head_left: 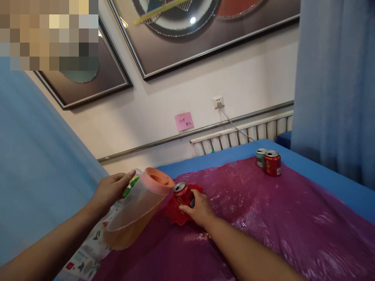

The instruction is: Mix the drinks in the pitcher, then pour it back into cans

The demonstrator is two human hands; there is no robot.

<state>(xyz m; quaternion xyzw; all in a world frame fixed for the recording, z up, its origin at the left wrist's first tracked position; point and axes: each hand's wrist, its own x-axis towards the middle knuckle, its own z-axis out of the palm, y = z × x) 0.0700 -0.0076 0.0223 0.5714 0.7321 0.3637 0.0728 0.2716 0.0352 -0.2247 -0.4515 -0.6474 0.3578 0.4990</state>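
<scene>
Tilted toward the right, a translucent plastic pitcher (pixel 131 214) with an orange rim and lid holds a yellowish-brown liquid. My left hand (pixel 113 189) is closed at its left side, where the handle is mostly hidden. The pitcher's spout meets or nearly meets the top of a red drink can (pixel 182 193); I cannot tell whether they touch. My right hand (pixel 199 208) grips this can from the right, fingers wrapped round it. Beneath the can lies a red scalloped dish (pixel 172 212), partly covered by the can and hand.
Another opened red can (pixel 272 164) and a green can (pixel 260 157) stand at the table's far right. Purple plastic sheeting (pixel 263 210) covers the blue tabletop (pixel 307 160). Patterned white material (pixel 84 261) lies at the lower left. Blue curtains (pixel 334 86) hang on both sides.
</scene>
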